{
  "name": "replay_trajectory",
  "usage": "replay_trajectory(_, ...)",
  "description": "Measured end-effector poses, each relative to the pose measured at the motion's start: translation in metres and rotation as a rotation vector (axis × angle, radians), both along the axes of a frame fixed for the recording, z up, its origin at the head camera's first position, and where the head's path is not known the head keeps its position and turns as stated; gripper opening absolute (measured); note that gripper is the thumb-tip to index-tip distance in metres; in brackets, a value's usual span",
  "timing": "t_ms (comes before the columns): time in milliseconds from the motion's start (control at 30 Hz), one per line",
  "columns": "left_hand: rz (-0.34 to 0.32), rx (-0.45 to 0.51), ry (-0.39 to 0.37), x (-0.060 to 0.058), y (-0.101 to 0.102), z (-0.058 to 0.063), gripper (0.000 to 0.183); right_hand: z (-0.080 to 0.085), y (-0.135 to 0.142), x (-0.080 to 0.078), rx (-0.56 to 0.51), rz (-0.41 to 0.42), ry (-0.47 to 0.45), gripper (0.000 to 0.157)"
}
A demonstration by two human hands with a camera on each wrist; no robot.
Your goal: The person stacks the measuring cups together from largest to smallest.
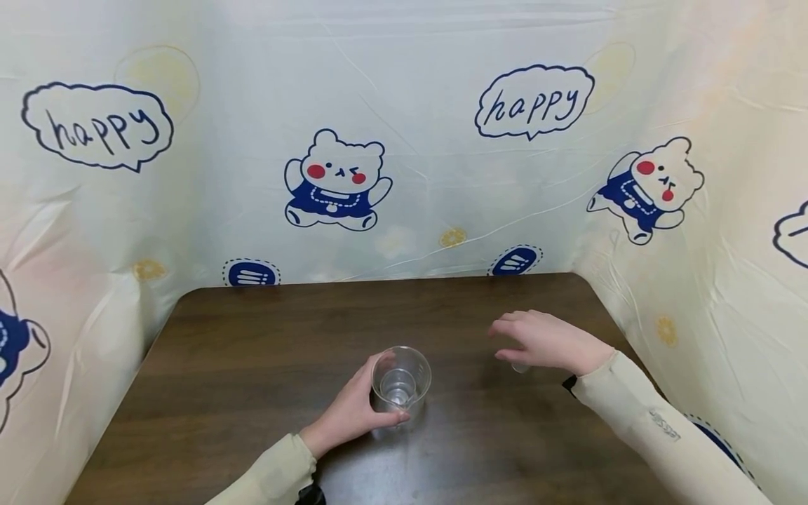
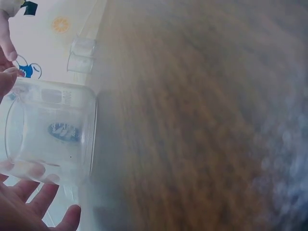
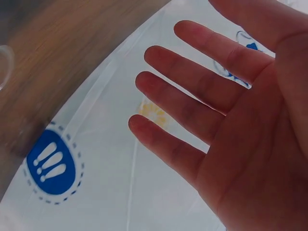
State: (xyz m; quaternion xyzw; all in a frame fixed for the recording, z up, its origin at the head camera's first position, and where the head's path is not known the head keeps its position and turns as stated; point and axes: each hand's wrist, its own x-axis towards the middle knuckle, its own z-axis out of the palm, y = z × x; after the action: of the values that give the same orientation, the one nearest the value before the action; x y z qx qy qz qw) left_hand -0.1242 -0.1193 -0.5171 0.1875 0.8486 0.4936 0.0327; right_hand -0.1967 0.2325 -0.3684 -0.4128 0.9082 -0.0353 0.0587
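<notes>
My left hand [image 1: 353, 407] grips a clear cup [image 1: 419, 375], thumb on the near side and fingers round the far side. Looking down into it, I see a smaller ring, perhaps its base or another cup inside; I cannot tell which. The left wrist view shows the held cup [image 2: 72, 130] from the side, between thumb and fingers. My right hand [image 1: 546, 341] is over the table to the right, its fingers [image 3: 187, 89] extended and apart, palm bare. Just beneath it a bit of a small clear cup [image 1: 520, 367] shows, mostly hidden; the left wrist view has this small cup [image 2: 81, 55] standing.
The brown wooden table [image 1: 284, 330] has rounded far corners. A pale printed curtain [image 1: 429, 189] with bears and lettering rises behind it and along both sides. A clear curved rim [image 3: 6, 65] shows at the left edge of the right wrist view.
</notes>
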Motion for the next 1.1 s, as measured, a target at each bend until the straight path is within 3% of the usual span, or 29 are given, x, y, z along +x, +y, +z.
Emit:
replay_trajectory(500, 0.002, -0.009, 0.014, 0.001, 0.000, 0.001, 0.101, -0.004, 0.055, 0.003, -0.035, -0.172, -0.036, 0.023)
replay_trajectory(700, 0.002, -0.013, 0.029, 0.000, 0.000, 0.003, 0.101, -0.009, 0.081, -0.001, -0.049, -0.169, 0.014, 0.013)
replay_trajectory(1100, 0.004, -0.010, 0.019, 0.000, 0.000, 0.002, 0.101, -0.022, 0.126, -0.006, -0.069, -0.220, -0.015, 0.031)
